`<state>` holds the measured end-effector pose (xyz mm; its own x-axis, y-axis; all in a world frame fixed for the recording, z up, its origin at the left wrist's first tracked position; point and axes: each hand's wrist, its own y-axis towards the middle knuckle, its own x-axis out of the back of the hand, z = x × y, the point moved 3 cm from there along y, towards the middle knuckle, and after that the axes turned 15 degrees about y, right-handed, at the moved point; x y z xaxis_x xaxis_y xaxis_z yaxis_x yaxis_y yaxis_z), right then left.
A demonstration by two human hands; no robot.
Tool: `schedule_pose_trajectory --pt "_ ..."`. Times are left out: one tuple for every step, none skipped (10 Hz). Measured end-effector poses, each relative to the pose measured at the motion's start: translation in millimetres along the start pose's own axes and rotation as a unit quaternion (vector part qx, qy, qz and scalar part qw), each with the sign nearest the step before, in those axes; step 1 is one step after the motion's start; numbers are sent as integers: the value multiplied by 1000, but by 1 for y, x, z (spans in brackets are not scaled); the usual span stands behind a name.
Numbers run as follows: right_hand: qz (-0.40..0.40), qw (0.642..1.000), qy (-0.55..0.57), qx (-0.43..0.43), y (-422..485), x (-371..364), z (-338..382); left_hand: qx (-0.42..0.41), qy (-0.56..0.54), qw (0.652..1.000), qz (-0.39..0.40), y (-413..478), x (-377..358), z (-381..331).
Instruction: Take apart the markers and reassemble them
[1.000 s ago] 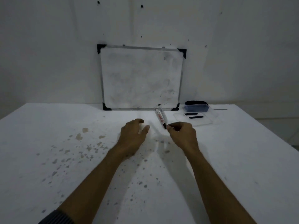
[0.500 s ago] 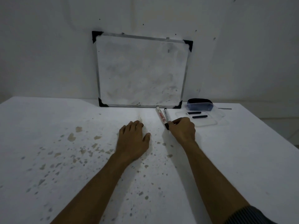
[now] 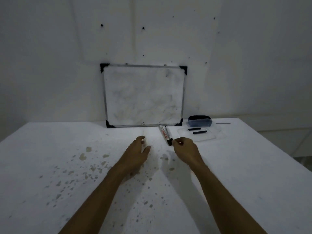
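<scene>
Head view, the only view. White desk (image 3: 253, 174), stained with scattered spots on the near left. A whiteboard (image 3: 143, 97) leans against the far wall. Two markers (image 3: 165, 133) lie side by side just in front of its lower right corner, running far to near, close enough that they look to be touching. Right of them a clear tray (image 3: 217, 137) holds two short dark pieces (image 3: 197, 130), possibly caps or marker parts; too small to tell. Behind the tray, a dark-lidded container (image 3: 200, 121).

Progress: judged early. Both markers appear whole on the desk, dark ends nearest the person. Whether the tray pieces belong to other markers already opened cannot be settled. The pull-apart and the refit of these two seem to remain.

Right hand (image 3: 185, 149): fingers curled, thumb and forefinger pinched narrow at the near dark end of the right-hand marker. The tips meet the marker's end, a light pinch rather than a full grasp; the marker looks to be resting on the desk, not lifted.

Left hand (image 3: 137, 150): just left of the markers, fingers loosely spread, holding nothing. It hovers over or rests on the desk; which one cannot be told.
</scene>
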<state>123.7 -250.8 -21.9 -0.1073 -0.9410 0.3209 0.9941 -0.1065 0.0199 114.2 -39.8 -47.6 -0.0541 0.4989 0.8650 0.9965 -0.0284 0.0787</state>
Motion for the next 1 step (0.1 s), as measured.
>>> schedule_pose_trajectory --pt "14 998 9 67 -22 16 35 -55 -21 998 -32 -5 36 -12"
